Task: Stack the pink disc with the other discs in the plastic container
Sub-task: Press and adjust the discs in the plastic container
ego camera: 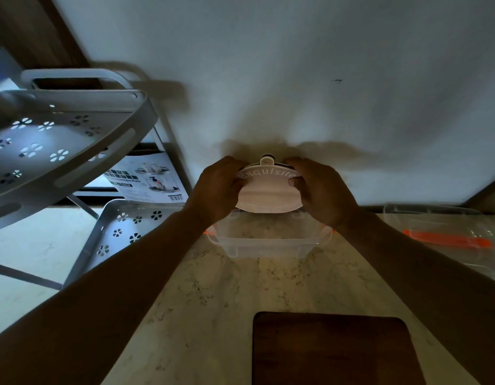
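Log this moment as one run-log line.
step: placing | left hand and right hand: gripping pink disc | disc: above plastic container | other discs: unseen

"Exquisite" in raised letters on pink disc (268,190); box (149,176) print by rack illegible.

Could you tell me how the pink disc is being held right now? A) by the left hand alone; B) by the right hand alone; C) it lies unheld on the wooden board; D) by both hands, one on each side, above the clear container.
D: the left hand and right hand grip opposite edges of the pink disc over the plastic container.
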`<state>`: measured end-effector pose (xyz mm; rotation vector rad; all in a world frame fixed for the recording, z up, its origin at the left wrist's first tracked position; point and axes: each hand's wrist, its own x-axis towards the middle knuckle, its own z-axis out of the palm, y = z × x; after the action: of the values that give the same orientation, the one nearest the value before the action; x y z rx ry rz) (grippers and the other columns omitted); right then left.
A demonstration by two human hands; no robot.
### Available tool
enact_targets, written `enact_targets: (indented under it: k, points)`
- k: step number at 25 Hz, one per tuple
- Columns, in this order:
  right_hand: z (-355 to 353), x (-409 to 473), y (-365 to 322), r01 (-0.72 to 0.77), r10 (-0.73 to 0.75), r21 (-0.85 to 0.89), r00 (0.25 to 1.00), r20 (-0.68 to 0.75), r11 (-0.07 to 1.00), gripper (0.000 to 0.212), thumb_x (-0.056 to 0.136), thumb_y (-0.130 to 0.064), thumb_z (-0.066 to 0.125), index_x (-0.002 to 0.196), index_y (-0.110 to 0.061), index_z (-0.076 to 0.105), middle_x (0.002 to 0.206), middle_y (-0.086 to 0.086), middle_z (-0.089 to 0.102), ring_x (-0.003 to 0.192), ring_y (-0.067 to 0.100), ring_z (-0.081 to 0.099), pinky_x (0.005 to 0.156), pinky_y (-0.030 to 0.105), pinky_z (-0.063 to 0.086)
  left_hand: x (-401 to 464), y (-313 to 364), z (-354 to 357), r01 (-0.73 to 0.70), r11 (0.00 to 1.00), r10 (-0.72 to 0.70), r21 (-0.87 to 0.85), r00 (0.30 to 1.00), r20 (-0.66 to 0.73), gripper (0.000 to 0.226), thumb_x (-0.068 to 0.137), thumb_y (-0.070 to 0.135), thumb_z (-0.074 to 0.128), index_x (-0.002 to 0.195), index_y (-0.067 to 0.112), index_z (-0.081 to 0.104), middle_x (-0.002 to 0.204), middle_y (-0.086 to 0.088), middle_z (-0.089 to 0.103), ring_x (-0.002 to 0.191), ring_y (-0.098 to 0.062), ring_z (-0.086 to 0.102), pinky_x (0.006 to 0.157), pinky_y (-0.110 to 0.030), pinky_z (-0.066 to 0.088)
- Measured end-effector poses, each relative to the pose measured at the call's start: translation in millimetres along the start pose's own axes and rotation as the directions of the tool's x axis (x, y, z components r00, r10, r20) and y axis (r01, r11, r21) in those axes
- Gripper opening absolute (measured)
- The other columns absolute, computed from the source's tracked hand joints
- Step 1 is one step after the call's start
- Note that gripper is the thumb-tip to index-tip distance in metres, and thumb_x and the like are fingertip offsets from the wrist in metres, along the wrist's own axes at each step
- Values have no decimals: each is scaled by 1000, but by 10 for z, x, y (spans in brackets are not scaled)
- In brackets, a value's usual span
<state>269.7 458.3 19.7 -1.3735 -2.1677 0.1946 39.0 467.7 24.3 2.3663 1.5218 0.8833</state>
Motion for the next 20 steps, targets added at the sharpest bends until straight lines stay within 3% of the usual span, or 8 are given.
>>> enact_targets:
  k: [3, 7, 10, 12, 16, 20]
  points:
    - [29, -36, -54, -14, 14, -10, 999, 31, 1000, 38, 92, -5, 56, 129, -11, 56, 113, 17, 67, 100, 37, 63, 85, 44, 52, -16, 11, 14, 53, 999, -53, -1, 995, 79, 26, 88, 10, 65, 114, 11, 66, 108, -10, 68, 97, -25, 62, 82, -27, 44]
    - [-43, -24, -90, 13, -13, -10, 1000, -11, 1000, 37, 93, -9, 55, 129, -17, 56, 106, 13, 68, 94, 34, 64, 82, 42, 52, 16, -32, -86, 7, 999, -8, -40, 1000, -18, 25, 87, 11, 66, 111, 16, 67, 102, -5, 69, 89, -17, 61, 77, -24, 44]
    - [45, -74, -72, -21, 22, -31, 999, 46, 999, 38, 93, -9, 55, 131, -15, 55, 107, 16, 67, 96, 36, 63, 83, 43, 50, -25, -62, -3, 25, 1000, -25, -1, 996, 85, 27, 86, 10, 67, 112, 15, 66, 104, -6, 69, 93, -21, 62, 79, -25, 42]
    - [56, -102, -94, -50, 52, -30, 996, 74, 998, 38, 93, -9, 55, 130, -16, 56, 105, 16, 65, 95, 36, 62, 82, 42, 50, -34, -60, 28, 77, 997, -76, -14, 994, 79, 27, 85, 11, 68, 111, 16, 68, 105, -5, 70, 93, -20, 62, 78, -23, 40]
    - [28, -34, -38, -68, 69, -21, 996, 51, 997, 38, 92, -9, 57, 130, -16, 56, 106, 15, 62, 96, 33, 59, 81, 37, 47, 15, -53, 0, 124, 987, -117, -104, 991, 70, 24, 85, 16, 70, 109, 20, 68, 104, -3, 71, 90, -17, 63, 79, -27, 47]
    - [60, -38, -53, -144, 144, -60, 990, 0, 988, 30, 91, -14, 61, 121, -10, 59, 110, 13, 66, 97, 33, 60, 81, 38, 48, 7, -43, -9, 146, 986, -141, -80, 988, 59, 19, 88, 25, 67, 106, 19, 70, 100, -3, 71, 86, -15, 63, 76, -28, 49]
